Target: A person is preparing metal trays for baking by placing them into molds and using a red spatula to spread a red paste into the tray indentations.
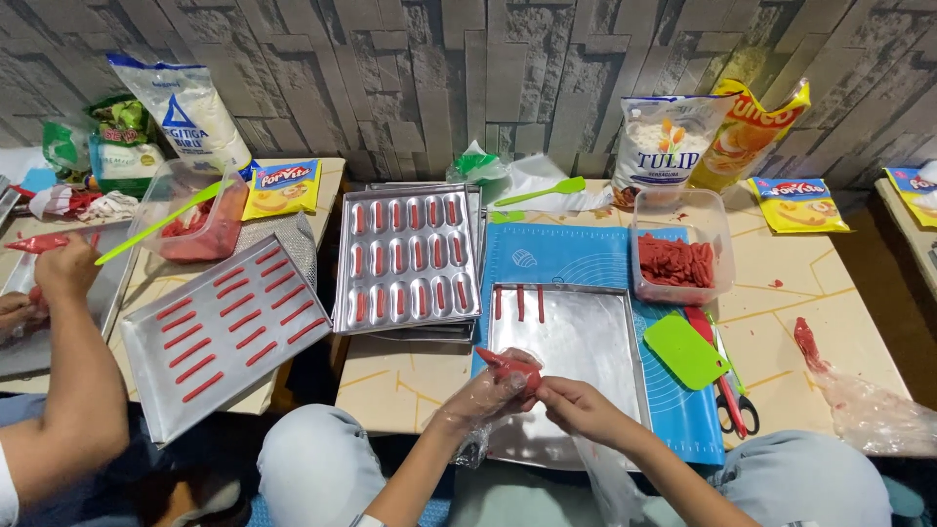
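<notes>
Red-filled piping bag (509, 368) held over the near left corner of a bare metal tray (576, 351), just above its rim. Left hand (483, 395), in a clear plastic glove, grip closed around the bag's body. Right hand (576, 405), bare, grip pinched narrow on the bag's near end, touching the left. Three short red strips (518, 302) piped side by side at the tray's far edge. Tray set on a blue silicone mat (586, 256) on the table (830, 293). On the mat to the right: green plastic scraper (685, 351), with red-handled scissors (727, 395) partly beneath it. Beyond the tray's far right corner: clear plastic tub (683, 256) holding red dough pieces. Left of the mat: stacked moulded pan (408, 259) with oblong cavities, each holding a red strip. Further left: flat tray (220, 332) with two columns of red strips, tilted toward the near edge. Far left: another person's hand (66, 265) gripping a second red piping bag (39, 242). Along the wall: flour bag (664, 146), yellow oil pouch (756, 122), white sugar bag (190, 112), green spatula (542, 191). Used clear bag smeared red (849, 390) lying at the table's right side.
</notes>
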